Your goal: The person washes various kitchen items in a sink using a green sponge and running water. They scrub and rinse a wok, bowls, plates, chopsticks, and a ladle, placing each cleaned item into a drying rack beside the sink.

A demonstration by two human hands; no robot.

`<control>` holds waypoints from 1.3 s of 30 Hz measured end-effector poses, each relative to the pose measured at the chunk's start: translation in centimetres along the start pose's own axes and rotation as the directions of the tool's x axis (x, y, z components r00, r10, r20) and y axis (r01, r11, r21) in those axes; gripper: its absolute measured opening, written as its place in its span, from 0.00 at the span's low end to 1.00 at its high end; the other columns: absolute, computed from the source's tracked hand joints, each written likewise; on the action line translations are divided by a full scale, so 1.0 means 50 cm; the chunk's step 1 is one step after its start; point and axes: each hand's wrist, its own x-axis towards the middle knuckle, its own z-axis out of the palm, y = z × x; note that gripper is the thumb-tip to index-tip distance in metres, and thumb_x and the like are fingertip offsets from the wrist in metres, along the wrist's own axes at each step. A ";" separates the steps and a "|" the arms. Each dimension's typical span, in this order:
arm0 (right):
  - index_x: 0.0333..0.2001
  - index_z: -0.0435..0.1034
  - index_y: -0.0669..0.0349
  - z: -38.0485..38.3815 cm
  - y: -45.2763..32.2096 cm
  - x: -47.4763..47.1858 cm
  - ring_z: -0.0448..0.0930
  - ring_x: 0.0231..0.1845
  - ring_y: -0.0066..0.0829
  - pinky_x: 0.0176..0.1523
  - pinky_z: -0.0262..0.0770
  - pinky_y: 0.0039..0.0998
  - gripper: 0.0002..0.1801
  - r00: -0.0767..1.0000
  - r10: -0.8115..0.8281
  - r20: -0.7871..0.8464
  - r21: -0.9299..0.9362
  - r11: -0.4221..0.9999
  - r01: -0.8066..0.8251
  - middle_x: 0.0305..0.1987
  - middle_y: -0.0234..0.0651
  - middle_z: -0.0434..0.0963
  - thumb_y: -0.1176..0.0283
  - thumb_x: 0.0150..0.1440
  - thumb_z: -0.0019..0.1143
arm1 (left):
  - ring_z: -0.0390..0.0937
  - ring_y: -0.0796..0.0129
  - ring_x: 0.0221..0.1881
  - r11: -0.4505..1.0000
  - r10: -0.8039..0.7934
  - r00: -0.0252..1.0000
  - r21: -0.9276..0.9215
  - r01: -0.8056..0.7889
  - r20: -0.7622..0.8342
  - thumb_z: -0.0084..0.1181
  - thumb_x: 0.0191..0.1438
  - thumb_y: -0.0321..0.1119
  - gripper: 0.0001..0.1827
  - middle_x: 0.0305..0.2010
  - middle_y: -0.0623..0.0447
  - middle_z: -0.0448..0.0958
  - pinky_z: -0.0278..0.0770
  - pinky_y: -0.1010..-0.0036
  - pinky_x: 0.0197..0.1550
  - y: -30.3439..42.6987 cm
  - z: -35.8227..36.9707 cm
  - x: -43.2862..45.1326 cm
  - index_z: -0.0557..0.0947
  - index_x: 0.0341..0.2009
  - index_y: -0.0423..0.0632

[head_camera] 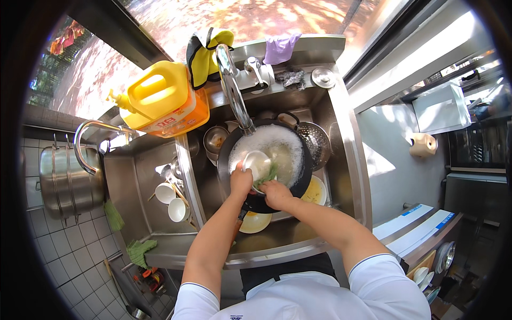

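My left hand point(241, 181) grips the rim of a white bowl point(255, 161), which is tilted over a dark wok point(227, 176). Inside the bowl, my right hand point(276, 194) presses a green cloth point(273, 172) against its wall. Foamy water point(288, 146) fills the wok beneath both hands. The wok rests in the right basin of a steel double sink point(340, 176), under a curved chrome faucet point(232, 86). Its handle point(238, 224) points towards me. Soiled plates point(315, 191) lie partly hidden under the wok, beside a perforated steel strainer point(316, 144).
White cups point(178, 210) and chopsticks lie in the left basin. A large yellow detergent jug point(160, 102) stands behind the divider. Steel wool point(292, 79), a purple cloth point(280, 48) and a yellow cloth point(206, 56) sit along the back ledge. A second faucet point(86, 148) arches at left.
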 end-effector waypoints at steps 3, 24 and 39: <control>0.50 0.74 0.57 -0.017 -0.029 0.009 0.77 0.53 0.49 0.54 0.73 0.42 0.18 0.990 0.123 -0.066 0.511 0.856 -0.072 0.49 0.46 0.79 0.74 0.53 0.54 | 0.80 0.50 0.44 0.991 0.007 0.998 -0.131 -0.015 -0.064 0.44 0.56 0.35 0.28 0.50 0.38 0.77 0.83 0.61 0.31 -0.016 0.011 0.004 0.70 0.63 0.49; 0.47 0.75 0.57 0.041 -0.013 0.021 0.77 0.48 0.47 0.53 0.73 0.41 0.16 0.935 0.229 -0.271 0.493 0.867 -0.070 0.45 0.42 0.77 0.75 0.54 0.49 | 0.68 0.36 0.58 0.900 0.370 0.910 0.319 -0.299 -0.190 0.47 0.59 0.33 0.35 0.58 0.29 0.68 0.65 0.54 0.60 -0.072 0.079 -0.036 0.54 0.71 0.52; 0.47 0.73 0.57 -0.007 0.123 0.110 0.69 0.60 0.48 0.60 0.71 0.39 0.15 0.950 0.055 -0.307 0.063 0.997 -0.038 0.66 0.40 0.64 0.73 0.55 0.48 | 0.80 0.50 0.41 0.962 -0.260 0.920 -0.002 0.273 0.293 0.39 0.51 0.24 0.32 0.49 0.41 0.74 0.85 0.57 0.32 0.023 0.010 0.013 0.63 0.64 0.51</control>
